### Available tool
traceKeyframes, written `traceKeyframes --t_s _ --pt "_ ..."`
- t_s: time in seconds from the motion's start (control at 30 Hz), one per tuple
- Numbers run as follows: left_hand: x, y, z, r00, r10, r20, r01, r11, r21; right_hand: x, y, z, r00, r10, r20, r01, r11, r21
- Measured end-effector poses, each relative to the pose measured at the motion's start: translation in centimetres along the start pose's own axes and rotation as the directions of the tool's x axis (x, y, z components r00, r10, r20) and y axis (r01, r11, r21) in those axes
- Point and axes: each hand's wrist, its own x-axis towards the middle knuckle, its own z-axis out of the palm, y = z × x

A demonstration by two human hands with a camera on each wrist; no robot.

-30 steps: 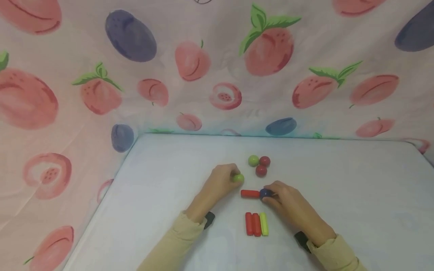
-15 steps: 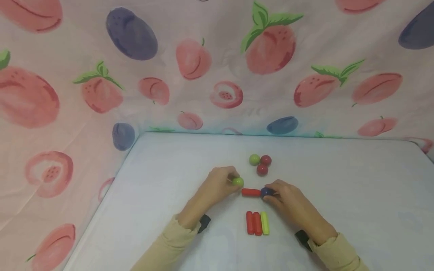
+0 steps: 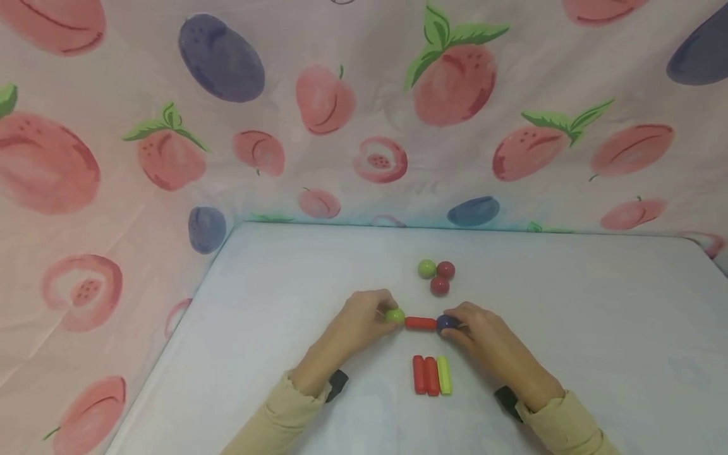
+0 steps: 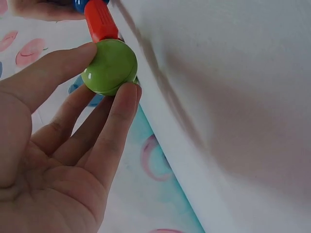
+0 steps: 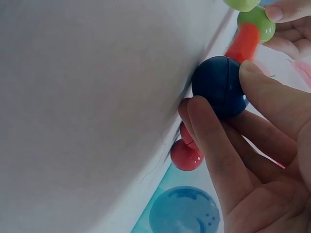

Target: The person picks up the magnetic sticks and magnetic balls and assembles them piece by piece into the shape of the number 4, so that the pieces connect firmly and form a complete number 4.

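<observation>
Between thumb and fingertips, my left hand [image 3: 361, 319] pinches a green ball [image 4: 110, 67]. My right hand [image 3: 489, 338] pinches a dark blue ball [image 5: 219, 87] the same way. A red rod [image 3: 420, 323] lies sideways between the two balls. Its right end meets the blue ball, and its left end touches the green ball, as the left wrist view [image 4: 101, 20] also shows with the red rod. The three pieces form one line just above the white table.
Behind the hands sit a second green ball [image 3: 427, 268] and two red balls [image 3: 440, 285], clustered. Nearer the front lie two red rods [image 3: 425, 375] and a yellow rod [image 3: 445, 375] side by side. Fruit-patterned cloth [image 3: 375, 114] hangs along the back and left.
My left hand has brought the green ball down toward the front, from behind the red rod to its left end. My right hand has kept its hold on the blue ball.
</observation>
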Motion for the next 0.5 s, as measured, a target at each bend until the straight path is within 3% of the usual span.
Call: traceKeyframes --t_s 0.5 --pt "-0.07 -0.98 0.48 1.000 -0.009 0.024 0.010 0.998 -0.055 0.27 0.15 0.13 0.999 -0.037 -0.013 0.037 0.999 -0.014"
